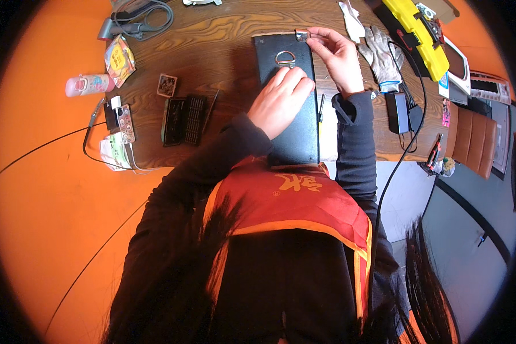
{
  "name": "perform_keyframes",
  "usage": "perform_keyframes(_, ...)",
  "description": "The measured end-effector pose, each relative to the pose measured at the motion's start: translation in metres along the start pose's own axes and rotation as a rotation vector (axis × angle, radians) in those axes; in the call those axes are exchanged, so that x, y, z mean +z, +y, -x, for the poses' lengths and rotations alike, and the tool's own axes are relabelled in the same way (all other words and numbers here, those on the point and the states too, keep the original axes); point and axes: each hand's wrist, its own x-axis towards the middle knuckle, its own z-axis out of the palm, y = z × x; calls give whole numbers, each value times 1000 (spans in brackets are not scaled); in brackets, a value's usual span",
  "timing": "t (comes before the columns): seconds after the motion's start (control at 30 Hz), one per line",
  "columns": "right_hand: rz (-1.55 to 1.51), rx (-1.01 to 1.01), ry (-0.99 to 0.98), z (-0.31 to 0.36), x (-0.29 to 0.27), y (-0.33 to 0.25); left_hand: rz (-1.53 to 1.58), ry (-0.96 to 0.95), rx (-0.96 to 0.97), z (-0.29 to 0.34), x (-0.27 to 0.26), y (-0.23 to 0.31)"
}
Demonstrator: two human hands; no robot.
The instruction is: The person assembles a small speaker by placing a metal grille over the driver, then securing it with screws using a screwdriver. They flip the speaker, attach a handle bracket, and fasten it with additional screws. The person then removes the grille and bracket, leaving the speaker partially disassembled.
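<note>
A long black panel (292,135), perhaps a case, lies lengthwise in front of me, its near end close to my apron. A metal D-shaped ring (285,57) stands out from its upper part. My left hand (282,98) rests over the panel just below the ring, fingers curled under so that their tips are hidden. At the panel's far right corner sits a shiny metal corner piece (302,36). My right hand (338,57) pinches this piece between thumb and forefinger.
On the left lie an open screwdriver bit set (183,120), a small square box (167,85), a pink bottle (89,85) and a hair dryer (117,28). To the right are work gloves (378,57), a yellow toolbox (415,37), a black power adapter (397,113) and a trailing cable.
</note>
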Motion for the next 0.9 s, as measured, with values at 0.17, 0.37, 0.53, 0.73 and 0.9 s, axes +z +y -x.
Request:
perform_keyframes(0.17, 2, -9, 15, 0, 1, -1, -31, -15, 51, 1, -3, -1)
perform_keyframes(0.37, -18, -33, 44, 0, 3, 1, 28, 6, 58, 3, -4, -3)
perform_keyframes(0.53, -17, -49, 38, 1, 2, 1, 127, 50, 13, 4, -6, -4)
perform_keyframes(0.73, 2, -45, 45, -1, 2, 2, 200, 58, -69, 6, -10, -4)
perform_keyframes(0.9, -47, -32, 29, -1, 2, 4, 306, 119, -43, 5, -14, -5)
